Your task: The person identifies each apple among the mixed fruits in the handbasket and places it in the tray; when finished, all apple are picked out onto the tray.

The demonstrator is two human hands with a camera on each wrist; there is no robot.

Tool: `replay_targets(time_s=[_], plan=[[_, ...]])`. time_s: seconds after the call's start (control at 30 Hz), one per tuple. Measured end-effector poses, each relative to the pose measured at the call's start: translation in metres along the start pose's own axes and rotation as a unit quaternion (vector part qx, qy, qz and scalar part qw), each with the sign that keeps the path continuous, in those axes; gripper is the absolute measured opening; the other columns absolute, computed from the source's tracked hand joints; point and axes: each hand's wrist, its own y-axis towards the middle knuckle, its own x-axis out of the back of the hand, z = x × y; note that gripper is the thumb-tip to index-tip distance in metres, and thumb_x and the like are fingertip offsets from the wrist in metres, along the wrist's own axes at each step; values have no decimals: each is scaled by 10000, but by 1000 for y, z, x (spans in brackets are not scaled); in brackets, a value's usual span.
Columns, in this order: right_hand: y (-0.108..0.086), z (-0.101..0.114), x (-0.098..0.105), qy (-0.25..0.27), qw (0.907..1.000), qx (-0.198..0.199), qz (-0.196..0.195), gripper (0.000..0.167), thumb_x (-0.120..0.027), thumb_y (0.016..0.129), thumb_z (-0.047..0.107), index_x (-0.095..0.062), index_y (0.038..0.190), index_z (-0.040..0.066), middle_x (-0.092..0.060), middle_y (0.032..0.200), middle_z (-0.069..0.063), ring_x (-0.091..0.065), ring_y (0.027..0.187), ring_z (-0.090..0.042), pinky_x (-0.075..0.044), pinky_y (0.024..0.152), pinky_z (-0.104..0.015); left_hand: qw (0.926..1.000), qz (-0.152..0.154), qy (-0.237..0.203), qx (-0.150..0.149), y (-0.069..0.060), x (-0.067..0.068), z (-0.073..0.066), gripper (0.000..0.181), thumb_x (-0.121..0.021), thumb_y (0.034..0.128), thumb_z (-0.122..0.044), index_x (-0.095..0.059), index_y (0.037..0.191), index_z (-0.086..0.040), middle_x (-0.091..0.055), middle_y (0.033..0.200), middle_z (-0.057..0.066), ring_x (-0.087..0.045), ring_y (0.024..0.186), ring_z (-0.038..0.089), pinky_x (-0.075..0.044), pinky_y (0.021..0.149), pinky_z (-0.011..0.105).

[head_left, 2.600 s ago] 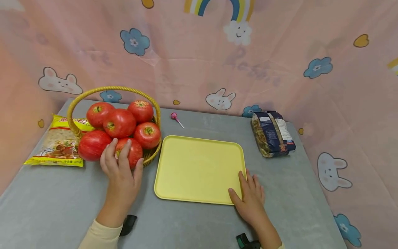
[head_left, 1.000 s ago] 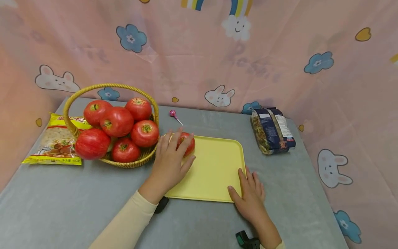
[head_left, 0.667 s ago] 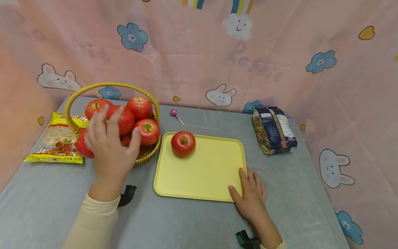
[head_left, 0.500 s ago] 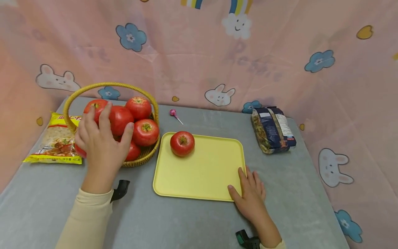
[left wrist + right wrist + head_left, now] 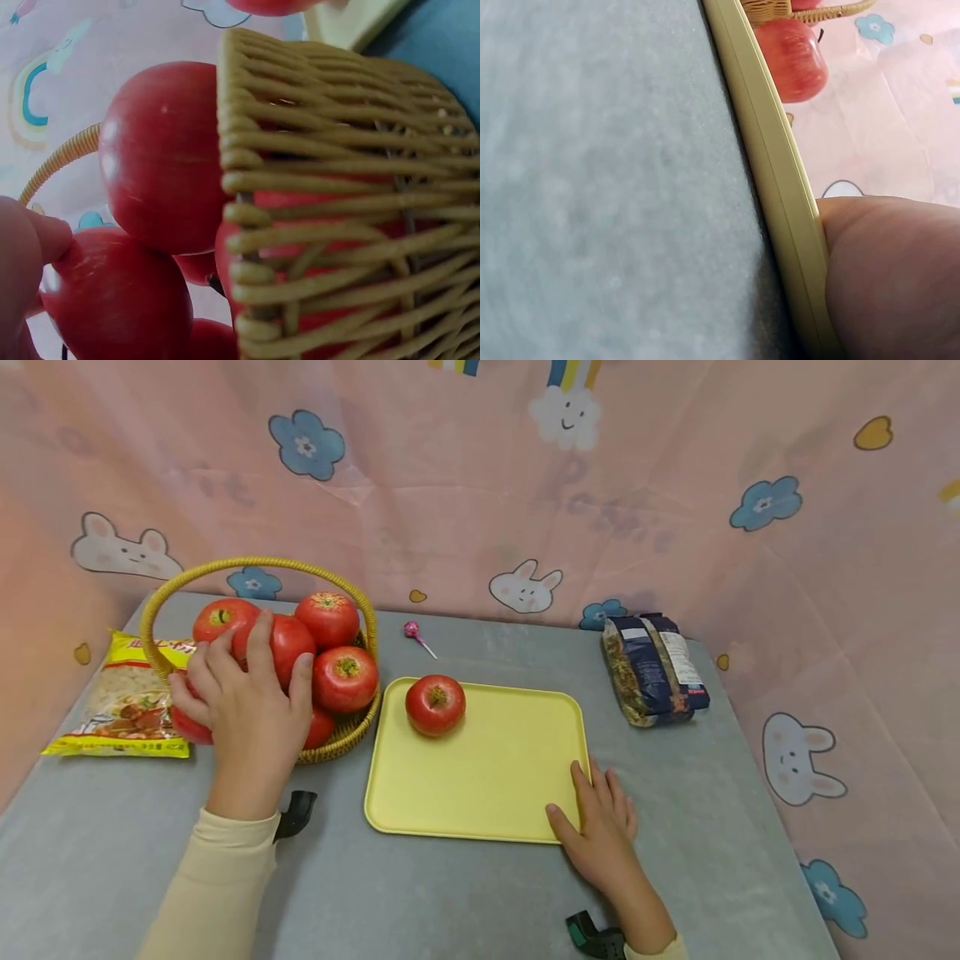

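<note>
In the head view, my left hand (image 5: pixel 258 718) reaches over the woven basket (image 5: pixel 341 745) and holds a red apple (image 5: pixel 291 643) on top of the pile, thumb on its right side. The left wrist view shows a fingertip against this apple (image 5: pixel 116 292), with the basket weave (image 5: pixel 337 172) close by. Several other apples (image 5: pixel 347 679) fill the basket. One apple (image 5: pixel 436 705) sits at the far left of the yellow tray (image 5: pixel 480 777). My right hand (image 5: pixel 603 835) rests on the tray's right edge, fingers fairly straight; the right wrist view shows part of the hand (image 5: pixel 900 277) against the rim.
A yellow food bag (image 5: pixel 123 702) lies left of the basket, partly behind it. Behind the tray is a pink lollipop (image 5: pixel 412 630). A dark blue package (image 5: pixel 656 668) lies at the back right. The patterned cloth (image 5: pixel 442 510) hangs behind the grey table (image 5: pixel 420 893).
My left hand took an apple from the basket's front to the tray, let it go, then returned to the basket and closed round another apple. My right hand has stayed at the tray's edge.
</note>
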Motion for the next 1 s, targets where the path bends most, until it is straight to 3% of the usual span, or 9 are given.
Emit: replay_targets(time_s=[0.33, 0.5, 0.63, 0.73, 1.0], plan=[[2, 0, -2, -22, 10000, -3, 16, 773, -617, 1057, 413, -315, 1655, 27, -159, 1734, -230, -14, 1573, -493, 22, 1146, -753, 9977, -18, 110, -663, 3, 1, 3, 521, -756, 989, -209, -592, 1480, -147, -372, 1433, 371, -303, 1446, 499, 5, 1145, 732], [1, 0, -1, -41, 10000, 8, -10, 770, -615, 1060, 404, -308, 1658, 27, -153, 1735, -230, -9, 1575, -488, 16, 1145, -753, 9957, 35, -51, -921, 5, 1, 7, 533, -800, 944, -139, -631, 1449, -133, -395, 1432, 375, -338, 1447, 479, 5, 1190, 712], [2, -1, -1, -36, 10000, 37, -54, 768, -621, 1057, 402, -318, 1653, 24, -162, 1732, -234, -15, 1573, -491, 15, 1141, -756, 9933, 69, -297, -1113, 5, 0, 9, 547, -798, 927, -100, -634, 1449, -84, -384, 1425, 352, -327, 1408, 511, -187, 1162, 706], [2, -1, -2, -11, 9999, 72, -100, 763, -625, 1054, 406, -334, 1646, 23, -177, 1726, -242, -26, 1568, -500, 13, 1137, -760, 9907, 27, -449, -1286, 5, -1, 10, 557, -795, 916, -67, -624, 1446, -35, -379, 1417, 339, -317, 1382, 528, -299, 1066, 693], [1, 0, -1, 13, 10000, 42, -77, 769, -625, 1054, 413, -328, 1650, 28, -169, 1729, -236, -17, 1571, -494, 19, 1139, -757, 9817, -286, -784, -1712, 5, -2, 6, 548, -801, 902, -72, -632, 1420, -9, -402, 1410, 334, -341, 1372, 489, -257, 1063, 685]])
